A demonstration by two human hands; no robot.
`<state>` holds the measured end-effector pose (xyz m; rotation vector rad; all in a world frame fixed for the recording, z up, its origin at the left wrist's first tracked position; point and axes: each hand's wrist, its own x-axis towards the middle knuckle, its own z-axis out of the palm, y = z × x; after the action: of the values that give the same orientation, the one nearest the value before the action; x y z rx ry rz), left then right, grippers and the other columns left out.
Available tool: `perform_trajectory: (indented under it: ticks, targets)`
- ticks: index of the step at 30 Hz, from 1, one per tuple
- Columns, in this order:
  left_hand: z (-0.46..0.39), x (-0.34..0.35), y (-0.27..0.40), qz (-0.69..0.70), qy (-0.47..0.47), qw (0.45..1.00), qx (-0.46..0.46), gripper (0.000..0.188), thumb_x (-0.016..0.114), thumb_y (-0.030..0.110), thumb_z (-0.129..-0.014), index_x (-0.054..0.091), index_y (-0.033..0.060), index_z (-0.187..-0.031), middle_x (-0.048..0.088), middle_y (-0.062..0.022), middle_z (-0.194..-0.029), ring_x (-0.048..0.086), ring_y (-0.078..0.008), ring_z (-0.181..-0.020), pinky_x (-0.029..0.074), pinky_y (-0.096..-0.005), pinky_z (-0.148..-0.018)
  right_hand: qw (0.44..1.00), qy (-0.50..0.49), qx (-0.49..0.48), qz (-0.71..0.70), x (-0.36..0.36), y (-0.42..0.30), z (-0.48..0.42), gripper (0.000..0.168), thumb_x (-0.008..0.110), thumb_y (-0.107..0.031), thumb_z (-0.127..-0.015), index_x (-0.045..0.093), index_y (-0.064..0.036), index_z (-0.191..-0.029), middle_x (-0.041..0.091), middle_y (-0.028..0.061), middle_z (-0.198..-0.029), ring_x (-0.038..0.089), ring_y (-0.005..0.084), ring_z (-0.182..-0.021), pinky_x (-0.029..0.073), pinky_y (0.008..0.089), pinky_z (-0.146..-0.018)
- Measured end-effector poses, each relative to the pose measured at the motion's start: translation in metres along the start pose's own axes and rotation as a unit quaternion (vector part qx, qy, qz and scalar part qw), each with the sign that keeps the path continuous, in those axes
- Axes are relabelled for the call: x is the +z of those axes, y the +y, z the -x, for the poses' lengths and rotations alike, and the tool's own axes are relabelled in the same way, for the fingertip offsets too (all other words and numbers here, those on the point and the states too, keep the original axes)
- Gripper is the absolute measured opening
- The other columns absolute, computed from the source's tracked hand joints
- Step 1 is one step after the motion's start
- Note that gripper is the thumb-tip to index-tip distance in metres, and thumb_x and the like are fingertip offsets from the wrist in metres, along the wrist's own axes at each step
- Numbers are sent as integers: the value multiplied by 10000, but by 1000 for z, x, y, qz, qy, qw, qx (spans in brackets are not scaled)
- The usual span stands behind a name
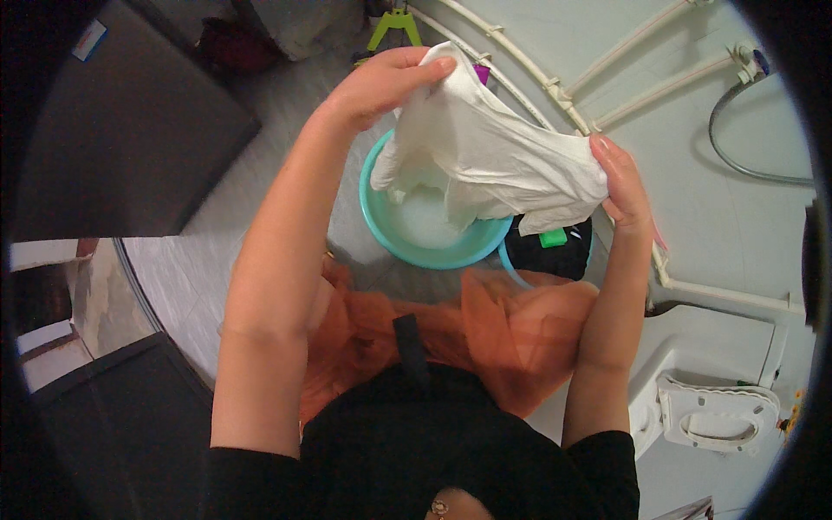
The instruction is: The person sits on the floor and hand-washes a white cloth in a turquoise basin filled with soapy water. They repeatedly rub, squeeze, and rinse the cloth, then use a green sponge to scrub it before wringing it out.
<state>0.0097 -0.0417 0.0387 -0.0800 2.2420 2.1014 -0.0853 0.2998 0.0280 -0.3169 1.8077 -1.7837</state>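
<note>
A wet white cloth garment point(507, 149) is stretched between my two hands above a turquoise plastic basin point(439, 257) on the floor. At its upper left end, my left hand point(403, 78) pinches the fabric between thumb and fingers. My right hand point(621, 179) grips the other end, farther right and a little lower. Part of the garment hangs down into the basin, where cloudy, soapy-looking water point(426, 218) shows. The garment's exact kind cannot be told.
Right of the basin is a blue-rimmed container with black cloth point(546, 257) and a green item. White pipes point(520, 49) run along the wall. A toilet point(718, 413) stands at lower right, a dark cabinet-like block point(130, 136) at upper left.
</note>
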Motion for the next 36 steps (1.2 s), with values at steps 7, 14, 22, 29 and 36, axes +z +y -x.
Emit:
perform_trajectory:
  ticks: [7, 14, 22, 29, 36]
  targets:
    - [-14, 31, 3, 98, -29, 994, 35, 404, 597, 413, -888, 637, 41, -1042, 640, -30, -934, 581, -121, -854, 458, -283, -791, 997, -42, 9, -65, 19, 27, -21, 273, 541, -256, -936, 592, -13, -1050, 617, 50, -991, 570, 133, -905, 447, 286, -825]
    - [-31, 43, -10, 96, 2, 995, 19, 346, 590, 374, -896, 642, 38, -960, 637, -19, -897, 576, -104, -812, 462, -276, -760, 961, -188, 26, 201, 65, 22, -11, 392, 629, -241, -875, 570, 10, -1169, 626, 75, -1079, 590, 129, -945, 463, 283, -830]
    - [-47, 44, -39, -48, 134, 990, 19, 379, 630, 358, -860, 628, 29, -1049, 647, -37, -926, 579, -150, -885, 457, -314, -809, 972, -171, 123, -107, 67, 29, -18, 357, 566, -216, -917, 552, 49, -1155, 631, 111, -1087, 630, 172, -947, 500, 308, -837]
    - [-22, 47, -44, -103, 85, 991, -25, 219, 709, 197, -770, 674, 30, -907, 662, -55, -916, 596, -147, -850, 473, -285, -753, 952, -156, 131, -227, 51, 49, -34, 375, 534, -224, -929, 530, 50, -1185, 610, 148, -1142, 612, 223, -1019, 475, 346, -910]
    - [1, 55, -47, -156, 35, 987, 22, 208, 790, 205, -657, 690, 73, -782, 660, -60, -860, 601, -181, -860, 458, -314, -798, 933, -137, 134, -304, 49, 49, -39, 370, 542, -234, -919, 544, 43, -1164, 614, 151, -1137, 610, 244, -1024, 473, 372, -913]
